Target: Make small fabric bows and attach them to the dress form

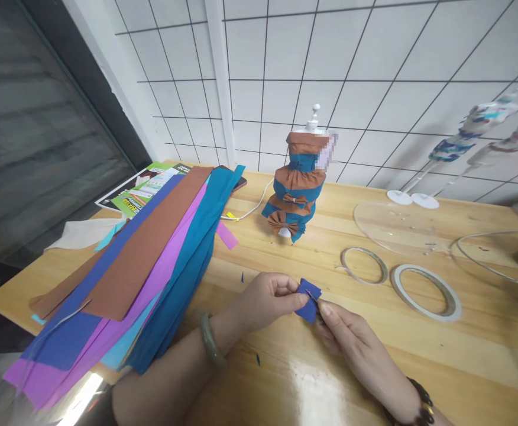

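Observation:
A small folded piece of dark blue crepe paper (306,310) is pinched between the thumb and fingers of my left hand (277,299), a little above the table. My right hand (347,331) is closed at the paper's right side. It holds what looks like a small pair of scissors (314,297), with thin blades over the blue paper and the handles mostly hidden by my fingers. Behind my hands stands a small dress form (313,118) clothed in brown and teal crepe paper (301,177), with brown bows on its front.
Long crepe paper strips (139,260) in brown, blue, purple and teal lie across the left side. On the right are two tape rolls (447,316), a clear round sheet (392,228) and two decorated stands (492,118). A white cable (259,204) and printed papers (146,186) lie near the wall.

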{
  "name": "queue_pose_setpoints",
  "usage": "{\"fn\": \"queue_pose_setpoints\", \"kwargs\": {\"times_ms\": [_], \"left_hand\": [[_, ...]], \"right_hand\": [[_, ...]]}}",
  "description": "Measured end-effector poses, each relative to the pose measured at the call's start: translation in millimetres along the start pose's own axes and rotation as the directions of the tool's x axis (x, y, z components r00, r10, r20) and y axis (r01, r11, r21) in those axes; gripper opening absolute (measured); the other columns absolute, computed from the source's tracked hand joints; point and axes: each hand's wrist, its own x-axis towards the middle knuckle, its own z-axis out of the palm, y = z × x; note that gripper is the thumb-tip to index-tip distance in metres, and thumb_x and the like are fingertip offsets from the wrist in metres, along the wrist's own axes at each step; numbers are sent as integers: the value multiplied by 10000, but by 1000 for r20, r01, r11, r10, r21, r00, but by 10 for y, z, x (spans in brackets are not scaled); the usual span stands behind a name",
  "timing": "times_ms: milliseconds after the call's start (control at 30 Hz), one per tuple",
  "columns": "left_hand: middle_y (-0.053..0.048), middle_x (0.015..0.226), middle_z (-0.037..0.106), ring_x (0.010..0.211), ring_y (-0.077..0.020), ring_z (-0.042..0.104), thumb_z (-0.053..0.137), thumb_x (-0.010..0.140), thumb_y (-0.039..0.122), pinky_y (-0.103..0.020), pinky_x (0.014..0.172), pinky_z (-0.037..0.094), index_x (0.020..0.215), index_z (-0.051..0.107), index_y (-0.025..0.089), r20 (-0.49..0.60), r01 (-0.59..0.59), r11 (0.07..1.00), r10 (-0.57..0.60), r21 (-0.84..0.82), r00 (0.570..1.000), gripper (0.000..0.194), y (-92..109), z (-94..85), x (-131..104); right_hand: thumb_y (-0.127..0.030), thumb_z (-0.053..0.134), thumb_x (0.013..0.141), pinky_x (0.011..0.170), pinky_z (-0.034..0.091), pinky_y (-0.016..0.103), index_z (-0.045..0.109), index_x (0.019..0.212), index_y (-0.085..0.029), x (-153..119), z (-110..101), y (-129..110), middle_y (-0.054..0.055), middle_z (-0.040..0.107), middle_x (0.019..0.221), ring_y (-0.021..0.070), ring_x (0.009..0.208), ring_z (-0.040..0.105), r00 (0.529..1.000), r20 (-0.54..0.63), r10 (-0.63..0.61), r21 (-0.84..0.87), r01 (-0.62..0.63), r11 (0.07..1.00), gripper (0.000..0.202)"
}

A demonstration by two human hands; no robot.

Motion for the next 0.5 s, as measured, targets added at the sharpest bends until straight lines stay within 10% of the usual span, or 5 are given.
{"fn": "queue_pose_setpoints", "kwargs": {"times_ms": [500], "left_hand": [[-14,627,578,604,-110,522,562,710,303,-222,584,398,657,571,118,-40,10,993,-5,121,999,193,22,23,-19]], "right_hand": [[-588,339,814,452,230,229,305,566,-211,5,53,-142,-59,224,548,100,494,212,1000,-20,18,81,-16,997,452]]}}
